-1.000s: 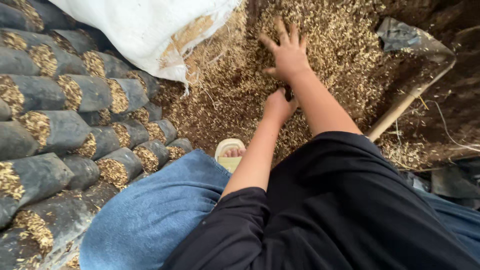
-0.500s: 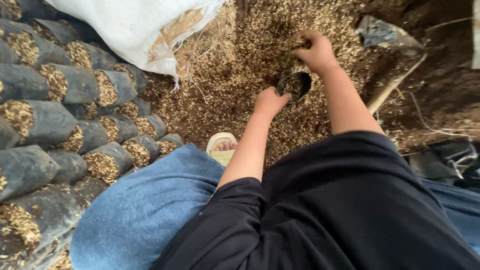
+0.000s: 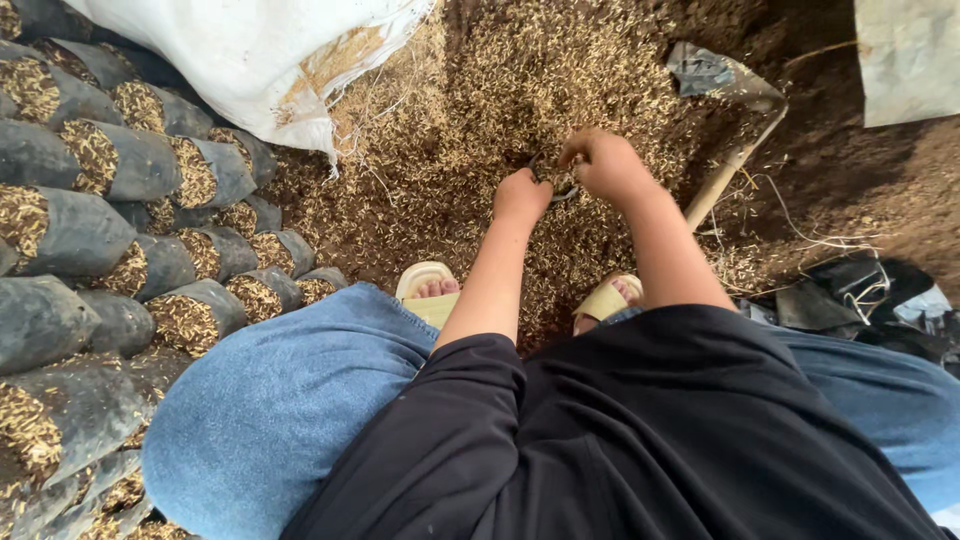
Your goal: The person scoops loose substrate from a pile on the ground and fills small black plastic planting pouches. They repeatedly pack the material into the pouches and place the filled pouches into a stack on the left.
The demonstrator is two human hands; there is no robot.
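Observation:
I squat over a heap of straw-coloured husk mix (image 3: pixel 520 90) on the ground. My left hand (image 3: pixel 522 194) and my right hand (image 3: pixel 603 163) are close together just above the heap, both pinching the rim of a small black plastic bag (image 3: pixel 556 180) held between them. Most of the bag is hidden by my fingers; only a dark strip of its mouth shows. My knees in blue jeans and my feet in pale yellow sandals (image 3: pixel 428 290) sit right under my arms.
Several filled black bags (image 3: pixel 150 170) lie stacked on their sides at the left, husk showing at their mouths. A white sack (image 3: pixel 250 60) lies open at the top left. A wooden-handled shovel (image 3: pixel 735 165) rests at the right, beside dark soil and black plastic scraps (image 3: pixel 850 295).
My right hand was spread flat far out on the heap, then scooped husk into the bag's mouth. Now it has drawn back beside my left hand and grips the bag's rim.

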